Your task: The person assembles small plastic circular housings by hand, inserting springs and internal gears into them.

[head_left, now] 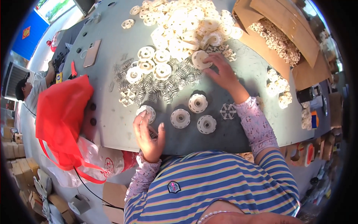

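Note:
My left hand (147, 140) rests its fingers on a white round plastic wheel (150, 113) near the table's front edge. Its thumb stands apart, and a coil-like piece (152, 132) shows between thumb and fingers; whether it is held I cannot tell. Farther off, my right hand (223, 72) pinches another white plastic wheel (199, 60) beside the big pile. Metal springs (149, 87) lie heaped between my hands, with several white rings (145, 66) on top. Three wheels (180, 118) with hollow centres sit in front of me.
White plastic rings (182, 26) are piled at the back. A spoked piece (228, 111) lies under my right forearm; another (127, 97) is by the springs. An open carton (274, 28) of small parts stands right. A red bag (61, 115), a phone (92, 53) and a person (35, 86) are left.

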`<state>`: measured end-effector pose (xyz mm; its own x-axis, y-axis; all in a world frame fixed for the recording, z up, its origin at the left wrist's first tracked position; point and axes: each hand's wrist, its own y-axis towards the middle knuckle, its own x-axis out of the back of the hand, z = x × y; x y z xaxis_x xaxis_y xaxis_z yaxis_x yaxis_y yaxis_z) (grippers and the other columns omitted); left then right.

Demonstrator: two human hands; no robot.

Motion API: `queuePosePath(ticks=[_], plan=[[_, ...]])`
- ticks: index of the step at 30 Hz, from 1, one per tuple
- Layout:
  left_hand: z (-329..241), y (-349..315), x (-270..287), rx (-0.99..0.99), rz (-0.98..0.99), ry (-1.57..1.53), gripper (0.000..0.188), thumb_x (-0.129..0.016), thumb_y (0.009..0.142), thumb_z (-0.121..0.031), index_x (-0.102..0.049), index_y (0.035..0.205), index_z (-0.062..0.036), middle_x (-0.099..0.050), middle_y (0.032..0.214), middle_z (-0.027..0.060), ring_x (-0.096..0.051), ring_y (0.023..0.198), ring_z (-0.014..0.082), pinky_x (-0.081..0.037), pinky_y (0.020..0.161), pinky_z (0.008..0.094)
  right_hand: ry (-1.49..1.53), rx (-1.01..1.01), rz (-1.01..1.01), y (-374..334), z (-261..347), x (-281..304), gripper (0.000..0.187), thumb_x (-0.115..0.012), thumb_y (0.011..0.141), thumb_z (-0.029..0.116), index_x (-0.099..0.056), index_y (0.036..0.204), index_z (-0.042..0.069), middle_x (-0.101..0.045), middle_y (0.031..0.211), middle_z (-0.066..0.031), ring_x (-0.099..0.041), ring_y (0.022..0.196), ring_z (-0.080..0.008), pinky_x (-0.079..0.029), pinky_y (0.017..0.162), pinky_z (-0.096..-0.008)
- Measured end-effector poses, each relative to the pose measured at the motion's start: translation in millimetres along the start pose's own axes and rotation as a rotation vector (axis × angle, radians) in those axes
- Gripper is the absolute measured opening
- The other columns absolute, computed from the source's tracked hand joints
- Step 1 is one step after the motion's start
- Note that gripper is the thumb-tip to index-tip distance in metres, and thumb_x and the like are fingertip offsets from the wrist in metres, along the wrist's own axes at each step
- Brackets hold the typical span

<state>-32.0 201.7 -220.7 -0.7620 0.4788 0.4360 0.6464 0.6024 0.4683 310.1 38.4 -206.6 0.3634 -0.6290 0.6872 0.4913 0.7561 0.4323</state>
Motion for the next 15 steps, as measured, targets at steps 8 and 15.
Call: queuePosePath(ticks=[8, 15], plan=[[-21, -5, -10, 0.158, 0.346, -0.117, 0.075, -0.092, 0.079, -0.014, -0.059, 0.146, -0.0048, -0.056, 0.149, 0.0221, -0.062, 0.130, 0.0379, -0.055, 0.103, 0.0427, -0.057, -0.053, 0.422, -54, 46, 49, 0.034, -0.073, 0.084, 0.002, -0.070, 0.117, 0.009, -0.066, 0.125, -0.0116, -0.068, 0.109, -0.0326, -0.055, 0.094, -0.0415], [-7, -1, -35, -0.005, 0.288, 0.084, 0.076, -0.088, 0.081, -0.007, -0.053, 0.149, -0.0014, -0.059, 0.146, 0.0233, -0.057, 0.135, 0.0426, -0.047, 0.114, 0.0466, -0.199, -0.078, 0.083, 18, -8, 3, 0.023, -0.062, 0.091, 0.004, -0.067, 0.114, 0.007, -0.068, 0.113, -0.0147, -0.071, 0.100, -0.0357, -0.057, 0.088, -0.0452]])
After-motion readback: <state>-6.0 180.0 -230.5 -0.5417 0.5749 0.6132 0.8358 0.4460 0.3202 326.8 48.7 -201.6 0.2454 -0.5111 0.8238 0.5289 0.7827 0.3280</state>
